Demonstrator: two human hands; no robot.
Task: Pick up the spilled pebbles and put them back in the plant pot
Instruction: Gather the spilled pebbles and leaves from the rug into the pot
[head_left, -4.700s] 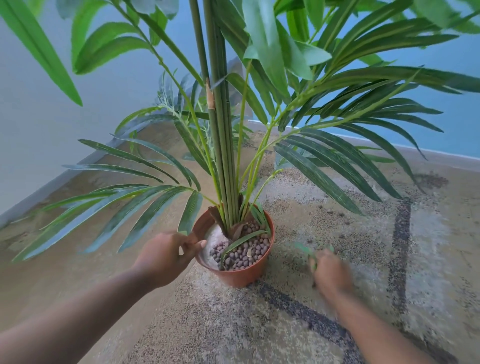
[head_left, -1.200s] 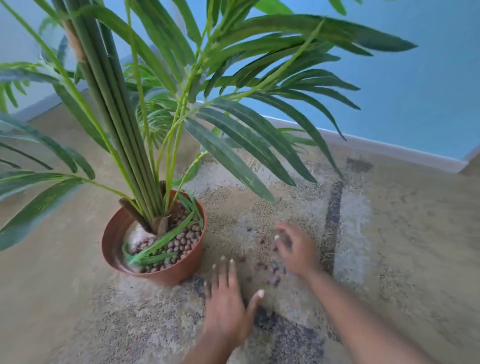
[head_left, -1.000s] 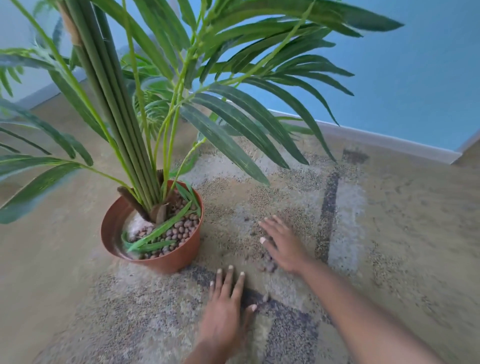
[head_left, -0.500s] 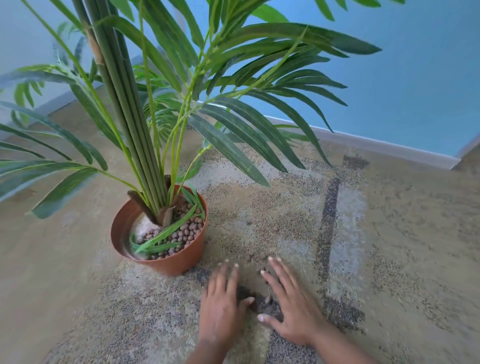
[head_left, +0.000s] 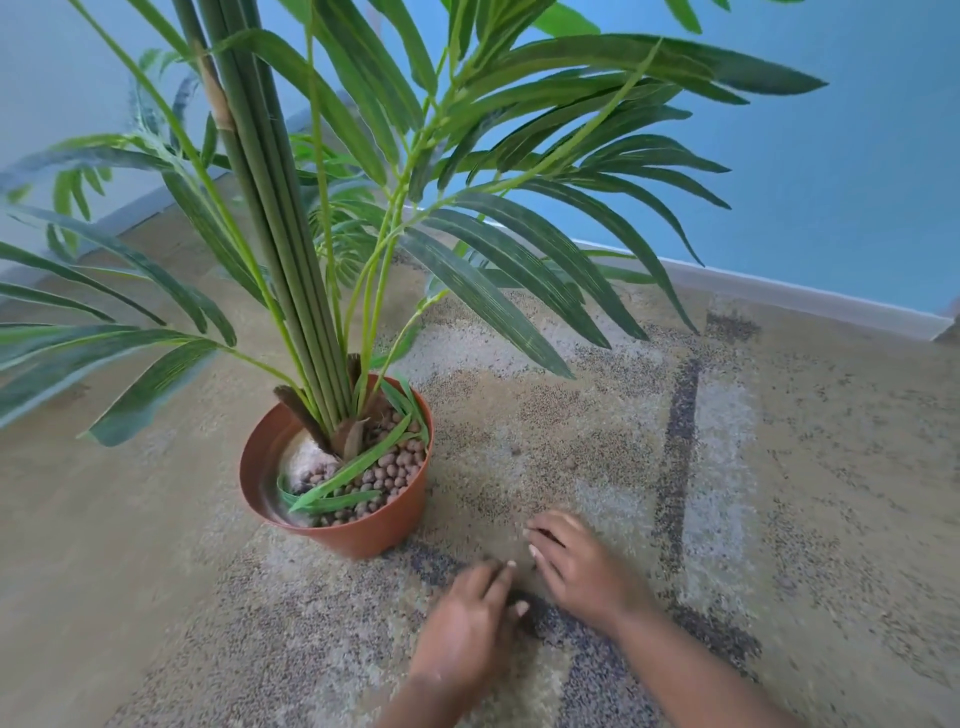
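The rug (head_left: 727, 467) covers most of the floor, and the plant pot (head_left: 358, 535) stands on it toward the rug's left side, part-filled with brown pebbles (head_left: 387, 470) around the stems of the palm (head_left: 291, 234). In front of the pot, near the rug's front edge, both hands now lie low and side by side; half a second ago they were flat and spread, and a second ago the right hand was still reaching farther out across the rug. The left hand (head_left: 465, 631) has its fingers (head_left: 493, 574) drawn together and curled down, and the right hand (head_left: 582, 571) cups inward toward it. That suggests the spilled pebbles have been swept into one spot between the palms. Whether either hand actually holds any cannot be told: motion blur and the speckled pile hide them. A couple of dark specks farther up the rug may be strays.
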